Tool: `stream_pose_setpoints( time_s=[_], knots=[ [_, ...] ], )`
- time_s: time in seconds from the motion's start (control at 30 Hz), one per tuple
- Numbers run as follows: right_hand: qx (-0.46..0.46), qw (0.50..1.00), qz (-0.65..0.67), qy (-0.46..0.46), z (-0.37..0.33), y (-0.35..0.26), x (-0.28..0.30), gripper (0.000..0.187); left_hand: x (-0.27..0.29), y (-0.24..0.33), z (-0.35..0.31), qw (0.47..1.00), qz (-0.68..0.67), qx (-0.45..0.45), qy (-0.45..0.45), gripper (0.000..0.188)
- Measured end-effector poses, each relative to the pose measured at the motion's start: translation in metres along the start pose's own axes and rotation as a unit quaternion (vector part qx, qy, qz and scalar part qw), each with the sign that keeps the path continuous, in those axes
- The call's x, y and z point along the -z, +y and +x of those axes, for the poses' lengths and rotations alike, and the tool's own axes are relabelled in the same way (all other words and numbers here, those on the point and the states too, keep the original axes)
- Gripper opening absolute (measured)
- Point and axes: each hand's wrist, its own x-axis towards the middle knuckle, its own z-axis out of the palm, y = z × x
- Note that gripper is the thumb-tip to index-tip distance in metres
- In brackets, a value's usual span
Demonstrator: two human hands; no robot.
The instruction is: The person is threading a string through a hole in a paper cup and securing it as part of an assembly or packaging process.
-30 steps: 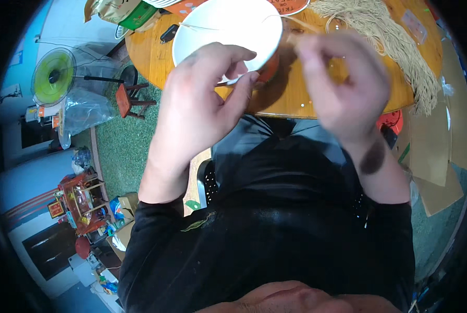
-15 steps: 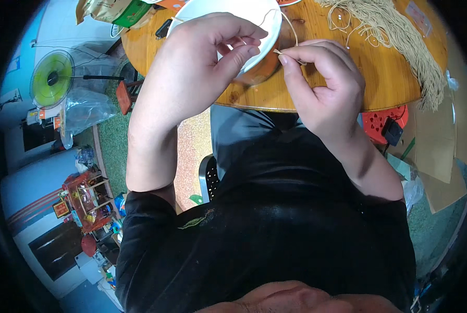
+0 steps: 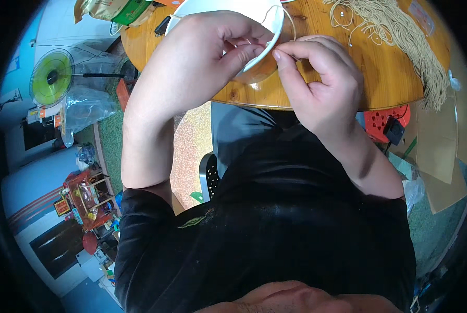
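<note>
A beige cord (image 3: 293, 25) loops up from my right hand (image 3: 324, 70) and across the rim of a white bowl (image 3: 244, 6). Thumb and forefinger of that hand are pinched together on the cord near its end. My left hand (image 3: 205, 52) is held over the bowl with its fingers curled and thumb close to them. Its fingertips almost meet those of the right hand; a tiny pale thing seems to be between them, too small to name. The back of the left hand hides much of the bowl's inside.
A thick bundle of beige cords (image 3: 400, 47) spreads over the right of the round wooden table (image 3: 384, 86) and hangs off its edge. Small white beads lie near it. A green and tan bag (image 3: 124, 11) and a black object (image 3: 163, 26) are at the table's left.
My right hand has moved slightly left, bringing the cord end up to the left fingertips. The left hand has shifted a little to the right at its fingertips.
</note>
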Motion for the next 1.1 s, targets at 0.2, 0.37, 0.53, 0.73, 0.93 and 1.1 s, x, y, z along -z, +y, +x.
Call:
stream_pose_setpoints(
  time_s=[0.2,0.37,0.53,0.73,0.93,1.1],
  knots=[
    [-0.02,1.0,-0.014,-0.01,0.002,-0.007,0.004,0.009,0.001,-0.002,0.005,1.0,0.017,-0.006,-0.026,0.016],
    [-0.066,0.997,0.003,-0.037,0.003,-0.012,0.008,0.009,-0.003,-0.003,0.003,1.0,-0.005,-0.008,-0.013,0.016],
    [-0.097,0.993,0.05,-0.042,0.002,-0.009,0.009,0.008,-0.002,-0.007,0.003,0.998,0.012,-0.062,0.001,0.016],
    [-0.108,0.99,0.07,-0.05,0.0,-0.007,0.011,0.009,-0.005,-0.004,0.001,0.997,-0.074,0.021,0.005,0.02],
    [-0.087,0.993,0.062,-0.05,0.002,-0.004,0.009,0.008,-0.002,-0.008,0.004,0.999,-0.034,-0.029,-0.007,0.024],
    [-0.065,0.996,0.035,-0.047,0.003,-0.005,0.009,0.01,-0.004,-0.003,0.004,0.999,-0.033,0.028,-0.02,0.019]
  ],
)
